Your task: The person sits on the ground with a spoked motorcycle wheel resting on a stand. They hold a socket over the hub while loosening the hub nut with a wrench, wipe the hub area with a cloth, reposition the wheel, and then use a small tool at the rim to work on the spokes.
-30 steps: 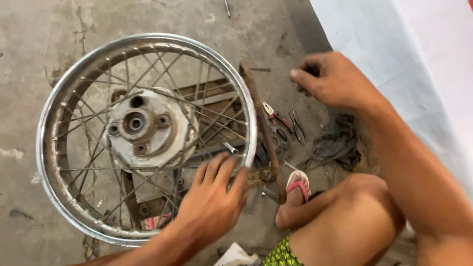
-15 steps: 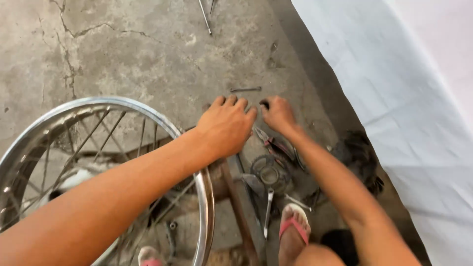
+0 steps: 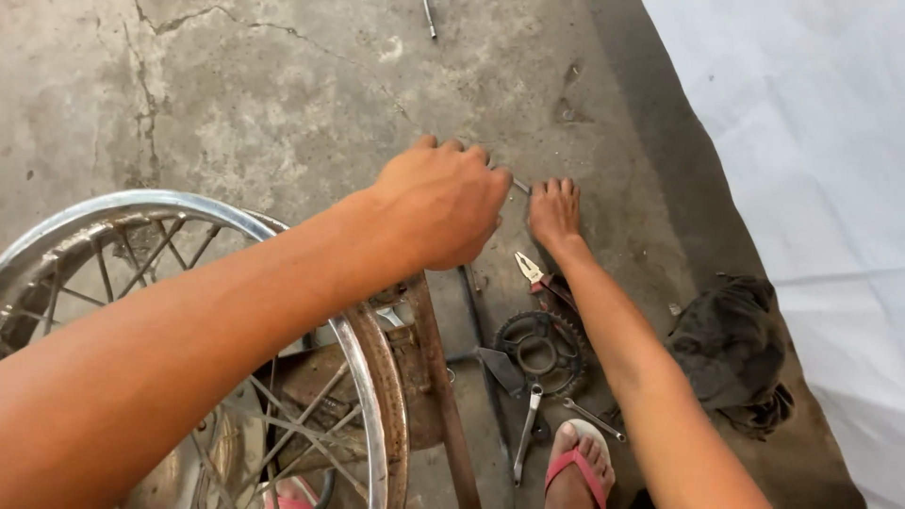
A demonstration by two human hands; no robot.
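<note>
Both arms reach forward to one spot on the cracked concrete floor (image 3: pixel 283 104), where a small thin metal piece (image 3: pixel 520 185), perhaps a short rod or spoke end, lies between the hands. The left hand (image 3: pixel 443 212) hovers over it with fingers curled loosely, grasping nothing that can be seen; its underside is hidden, so I cannot tell for sure. The right hand (image 3: pixel 554 209) rests flat, fingertips on the floor just beside the piece, released. To lift so slim a piece cleanly, a fingertip pinch at one end would likely serve better than a whole-hand scoop, with the other hand steadying it against the floor. Nearer the body lie pliers (image 3: pixel 539 276), a toothed sprocket (image 3: pixel 541 351) and a wrench (image 3: pixel 526 435), beside a foot in a pink sandal (image 3: pixel 577 467). The spoked wheel rim (image 3: pixel 363 377) sits under the left forearm on a rusty stand, crowding that arm's path, and a dark rag (image 3: pixel 733 353) lies to the right.
</note>
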